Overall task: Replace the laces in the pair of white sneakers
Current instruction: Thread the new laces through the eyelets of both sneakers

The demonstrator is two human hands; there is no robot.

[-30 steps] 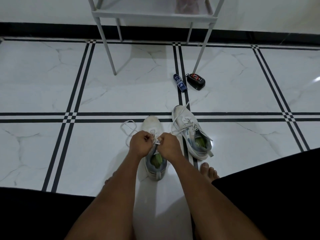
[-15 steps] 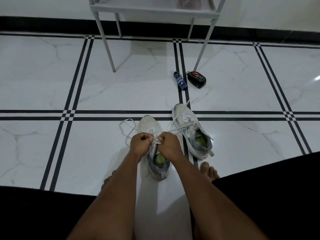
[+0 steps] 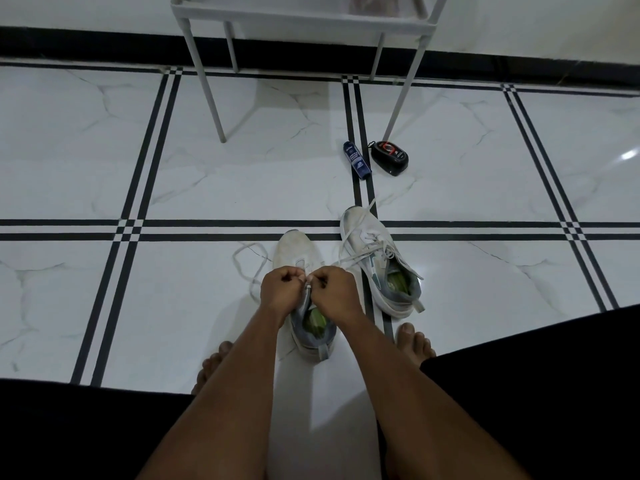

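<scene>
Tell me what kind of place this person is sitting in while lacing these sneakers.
Probably a room in a home. The floor is glossy white marble-look tile with black inlay stripes, a black skirting band runs along the wall, and a light metal rack stands there on thin legs.

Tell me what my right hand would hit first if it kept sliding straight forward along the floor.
Probably the toe of the near sneaker, since the right hand sits over its lace area. Depth is unclear from overhead; beyond it only bare floor shows.

A home interior: polished white marble-look floor (image 3: 104, 174) with black inlay lines, a black skirting strip (image 3: 86, 46), a white metal rack (image 3: 298, 19) against the wall.
</scene>
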